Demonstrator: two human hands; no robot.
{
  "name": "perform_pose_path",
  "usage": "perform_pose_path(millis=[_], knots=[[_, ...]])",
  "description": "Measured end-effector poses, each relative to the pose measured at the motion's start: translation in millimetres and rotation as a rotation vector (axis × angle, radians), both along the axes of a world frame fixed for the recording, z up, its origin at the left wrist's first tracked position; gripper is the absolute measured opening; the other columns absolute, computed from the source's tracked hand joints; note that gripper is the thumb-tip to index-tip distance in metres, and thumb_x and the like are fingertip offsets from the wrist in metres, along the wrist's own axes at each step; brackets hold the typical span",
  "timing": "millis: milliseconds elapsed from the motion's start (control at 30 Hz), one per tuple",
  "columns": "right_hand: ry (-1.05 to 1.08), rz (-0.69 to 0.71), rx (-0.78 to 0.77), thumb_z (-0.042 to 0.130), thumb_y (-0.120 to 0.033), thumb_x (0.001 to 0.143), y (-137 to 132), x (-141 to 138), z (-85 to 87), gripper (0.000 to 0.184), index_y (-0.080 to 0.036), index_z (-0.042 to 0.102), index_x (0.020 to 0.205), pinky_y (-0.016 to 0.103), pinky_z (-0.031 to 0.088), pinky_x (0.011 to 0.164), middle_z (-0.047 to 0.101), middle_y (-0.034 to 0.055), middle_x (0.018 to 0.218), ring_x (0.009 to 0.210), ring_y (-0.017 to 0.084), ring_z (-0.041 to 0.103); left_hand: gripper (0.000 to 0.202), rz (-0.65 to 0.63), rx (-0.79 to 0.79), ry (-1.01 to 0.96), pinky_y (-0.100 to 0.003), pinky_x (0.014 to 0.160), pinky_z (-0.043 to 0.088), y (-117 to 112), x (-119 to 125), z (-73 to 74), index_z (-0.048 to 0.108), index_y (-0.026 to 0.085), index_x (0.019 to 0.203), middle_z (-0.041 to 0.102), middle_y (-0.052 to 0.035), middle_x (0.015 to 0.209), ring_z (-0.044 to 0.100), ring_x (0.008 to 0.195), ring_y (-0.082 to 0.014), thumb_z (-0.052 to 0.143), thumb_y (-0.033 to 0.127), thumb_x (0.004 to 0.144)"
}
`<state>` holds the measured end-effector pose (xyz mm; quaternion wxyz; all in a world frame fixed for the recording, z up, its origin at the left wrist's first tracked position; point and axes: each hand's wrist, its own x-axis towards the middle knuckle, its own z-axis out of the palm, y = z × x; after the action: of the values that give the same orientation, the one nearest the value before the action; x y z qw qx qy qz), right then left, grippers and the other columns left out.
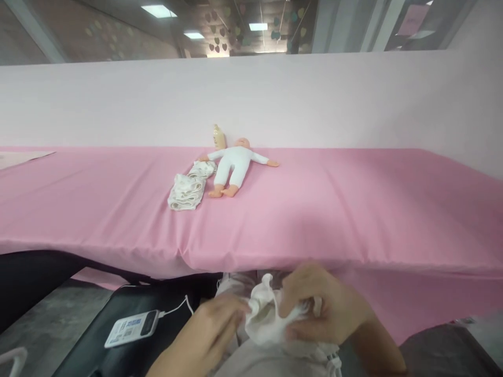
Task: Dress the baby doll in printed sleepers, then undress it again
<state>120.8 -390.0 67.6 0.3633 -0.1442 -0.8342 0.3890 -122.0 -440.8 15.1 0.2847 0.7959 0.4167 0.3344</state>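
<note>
A white cloth (264, 319) with a wavy, ruffled edge is bunched above my lap, just in front of the table. My left hand (220, 325) pinches its left edge with the fingers closed. Curled around the cloth's right side is my right hand (320, 301), somewhat blurred by motion. Some of the fabric is hidden by the fingers, so its exact kind is unclear. On the table lies a baby doll (234, 162) in a white suit, on its back with arms spread. Folded white cloths (187, 192) lie in a stack beside its feet.
A pink cloth (306, 209) covers the long table, whose front edge is close to my hands. A yellowish bottle (219, 137) stands by the doll's head, against the white wall (118, 104). At lower left, a white device (132, 329) with a cable rests on a black seat (94, 314).
</note>
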Motion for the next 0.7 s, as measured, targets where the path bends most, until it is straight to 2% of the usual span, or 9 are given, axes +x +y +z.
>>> perform_pose_path(millis=[67,133,233,267,367,467,600,700], knots=[[-0.027,-0.009,0.062,0.063,-0.030,0.081,9,1,18.8,0.014,-0.017,0.066,0.076,0.018,0.037,0.047,0.057,-0.0011,0.061,0.050,0.006,0.046,0.017,-0.093,0.063,-0.175,-0.027,0.079,0.049,18,17,11.7,0.059,0.019,0.097,0.063,-0.0046,0.090,0.059,0.087,-0.0153,0.043,0.024,0.092],[-0.057,-0.074,0.136,0.065,-0.028,0.081,21,6,36.0,0.012,-0.016,0.068,0.080,0.017,0.037,0.048,0.059,0.0001,0.068,0.052,0.005,0.047,0.020,-0.175,0.047,-0.253,-0.031,0.084,0.048,39,35,21.9,0.056,0.017,0.105,0.061,-0.0078,0.100,0.057,0.095,-0.0186,0.049,0.028,0.089],[-0.121,-0.241,0.266,0.064,-0.030,0.081,44,18,61.8,0.014,-0.017,0.069,0.080,0.017,0.037,0.049,0.058,-0.0008,0.069,0.054,0.005,0.047,0.023,-0.292,-0.146,-0.250,-0.024,0.066,0.048,74,52,34.1,0.057,0.014,0.091,0.059,-0.0037,0.081,0.056,0.074,-0.0138,0.055,0.036,0.085],[-0.145,-0.312,0.309,0.064,-0.033,0.081,52,23,70.4,0.017,-0.017,0.069,0.078,0.018,0.037,0.050,0.057,-0.0016,0.066,0.054,0.005,0.047,0.025,-0.282,-0.174,-0.266,-0.022,0.059,0.046,85,53,38.4,0.057,0.013,0.085,0.056,-0.0016,0.075,0.054,0.067,-0.0117,0.056,0.039,0.084],[-0.254,-0.479,0.368,0.064,-0.040,0.078,72,37,92.5,0.025,-0.017,0.066,0.070,0.018,0.034,0.050,0.052,-0.0043,0.059,0.053,0.005,0.045,0.028,-0.139,-0.109,-0.251,-0.018,0.051,0.039,111,44,55.6,0.055,0.013,0.077,0.051,0.0014,0.068,0.048,0.060,-0.0084,0.060,0.040,0.081],[-0.374,-0.487,0.324,0.064,-0.043,0.077,82,51,105.9,0.027,-0.016,0.062,0.074,0.017,0.030,0.048,0.045,-0.0072,0.057,0.051,0.003,0.041,0.027,-0.025,0.018,-0.140,-0.018,0.050,0.036,126,25,76.1,0.057,0.014,0.076,0.051,0.0011,0.068,0.046,0.059,-0.0080,0.061,0.040,0.080],[-0.479,-0.374,0.310,0.061,-0.043,0.078,90,63,108.6,0.027,-0.017,0.055,0.075,0.016,0.030,0.048,0.043,-0.0077,0.061,0.051,0.002,0.039,0.031,0.152,0.243,0.002,-0.020,0.056,0.036,138,7,93.0,0.051,0.015,0.069,0.049,0.0012,0.068,0.044,0.063,-0.0091,0.063,0.043,0.078],[-0.596,-0.404,0.408,0.060,-0.037,0.082,96,64,101.4,0.024,-0.019,0.051,0.068,0.017,0.022,0.044,0.036,-0.0087,0.052,0.044,0.002,0.031,0.035,0.220,0.395,0.166,-0.021,0.057,0.034,140,3,95.5,0.047,0.017,0.064,0.046,0.0029,0.062,0.041,0.060,-0.0094,0.060,0.045,0.079]])
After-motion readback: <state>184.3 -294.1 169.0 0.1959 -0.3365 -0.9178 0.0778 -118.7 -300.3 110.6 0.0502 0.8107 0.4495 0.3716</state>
